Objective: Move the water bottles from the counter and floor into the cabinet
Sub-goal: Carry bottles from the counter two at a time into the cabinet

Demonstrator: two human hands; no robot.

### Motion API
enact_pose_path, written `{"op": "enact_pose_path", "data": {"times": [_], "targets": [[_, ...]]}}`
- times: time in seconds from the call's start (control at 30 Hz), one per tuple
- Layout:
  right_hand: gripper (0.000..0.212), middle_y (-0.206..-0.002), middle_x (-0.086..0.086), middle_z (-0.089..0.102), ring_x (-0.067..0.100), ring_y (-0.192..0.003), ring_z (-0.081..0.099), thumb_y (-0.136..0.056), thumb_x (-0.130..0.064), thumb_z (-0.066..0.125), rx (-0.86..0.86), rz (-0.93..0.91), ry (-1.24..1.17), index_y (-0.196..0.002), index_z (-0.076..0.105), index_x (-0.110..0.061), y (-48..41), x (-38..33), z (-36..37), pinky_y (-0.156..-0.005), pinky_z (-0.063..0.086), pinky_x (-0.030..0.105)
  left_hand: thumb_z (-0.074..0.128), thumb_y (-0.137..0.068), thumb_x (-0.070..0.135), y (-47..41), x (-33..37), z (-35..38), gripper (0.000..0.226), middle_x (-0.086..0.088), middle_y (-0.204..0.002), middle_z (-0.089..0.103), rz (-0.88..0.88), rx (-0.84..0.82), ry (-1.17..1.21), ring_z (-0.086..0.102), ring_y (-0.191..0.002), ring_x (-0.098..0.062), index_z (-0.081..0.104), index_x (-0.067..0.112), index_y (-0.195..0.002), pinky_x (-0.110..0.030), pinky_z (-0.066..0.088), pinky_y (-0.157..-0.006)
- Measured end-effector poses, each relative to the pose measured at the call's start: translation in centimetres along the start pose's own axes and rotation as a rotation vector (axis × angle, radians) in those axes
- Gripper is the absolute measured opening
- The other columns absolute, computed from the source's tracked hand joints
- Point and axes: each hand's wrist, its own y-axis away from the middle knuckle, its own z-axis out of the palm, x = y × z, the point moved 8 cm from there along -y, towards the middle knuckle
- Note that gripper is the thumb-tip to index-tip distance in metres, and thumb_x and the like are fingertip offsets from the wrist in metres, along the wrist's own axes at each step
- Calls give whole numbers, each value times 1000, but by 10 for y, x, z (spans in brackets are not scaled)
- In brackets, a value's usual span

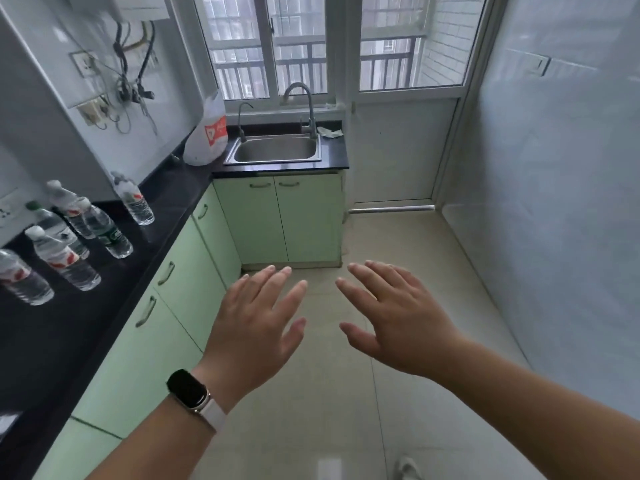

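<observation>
While hands [256, 317] empty, bottles [104, 230] leftward.

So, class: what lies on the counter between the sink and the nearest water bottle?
In the head view, a white plastic bag sits between the sink and that bottle; otherwise bare black counter.
</observation>
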Motion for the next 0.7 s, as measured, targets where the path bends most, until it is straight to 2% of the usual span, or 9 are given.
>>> {"op": "enact_pose_path", "data": {"times": [0.23, 0.4, 0.5, 0.7], "targets": [[58, -131, 12, 61, 35, -120, 56, -86, -53, 51, 50, -125, -106, -129, 62, -15, -79, 82, 49, -100, 44, 45, 53, -92, 40, -81, -22, 49, 48, -13, -135, 63, -161, -45, -83, 57, -128, -34, 66, 15, -131, -53, 44, -104], [59, -132, 12, 59, 34, -122, 54, -87, -53, 51, 84, -288, -155, -130, 61, -15, -138, 128, 68, -103, 41, 45, 55, -92, 40, -130, -43, 66, 49, -13, -134, 63, -282, -58, -198, 56, -127, -35, 65, 14, -131, -50, 37, -106], [59, -133, 12, 58, 34, -123, 53, -88, -53, 50, 78, -349, -195, -131, 60, -15, -172, 135, 82, -103, 40, 45, 57, -91, 38, -136, -61, 69, 47, -14, -133, 64, -351, -68, -232, 57, -126, -36, 66, 13, -130, -54, 45, -103], [59, -134, 11, 58, 34, -124, 52, -88, -54, 50, 56, -477, -284, -132, 58, -16, -237, 108, 106, -104, 41, 45, 52, -92, 40, -123, -114, 72, 46, -14, -131, 65, -473, -96, -345, 59, -123, -36, 67, 13, -127, -50, 39, -102]]}}
